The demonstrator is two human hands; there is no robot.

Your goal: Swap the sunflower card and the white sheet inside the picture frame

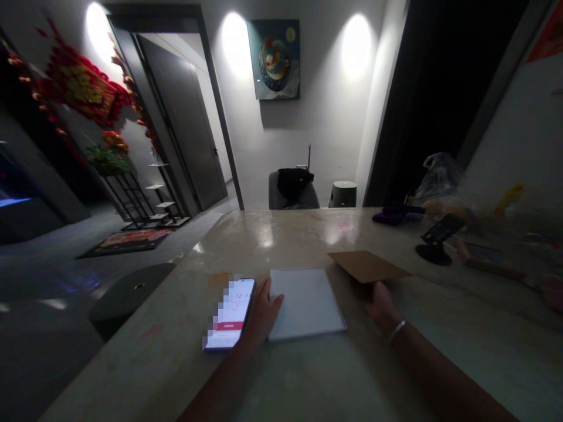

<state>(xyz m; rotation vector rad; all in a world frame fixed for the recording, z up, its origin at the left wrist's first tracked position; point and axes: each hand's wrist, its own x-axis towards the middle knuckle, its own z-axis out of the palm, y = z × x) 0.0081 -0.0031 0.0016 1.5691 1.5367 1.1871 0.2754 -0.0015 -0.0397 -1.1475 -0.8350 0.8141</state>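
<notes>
A white, flat rectangular thing (305, 302) lies on the table in front of me; whether it is a pad, a board or a shallow box I cannot tell. My left hand (263, 310) rests at its left edge, fingers stretched forward and thumb laid over the white top. To the right, my right hand (380, 305) grips the near edge of a brown cardboard sheet (369, 265), held tilted just above the table. Its fingers are partly hidden beneath the sheet. Left of my left hand lies a phone (231, 316) with its screen lit.
The pale glossy table (290, 234) stretches ahead. On its right side are a black phone stand (435, 246), a purple item (393, 214), a clear plastic bag (442, 179) and blurred clutter. A dark stool (127, 293) stands at the left, a chair (294, 190) at the far end.
</notes>
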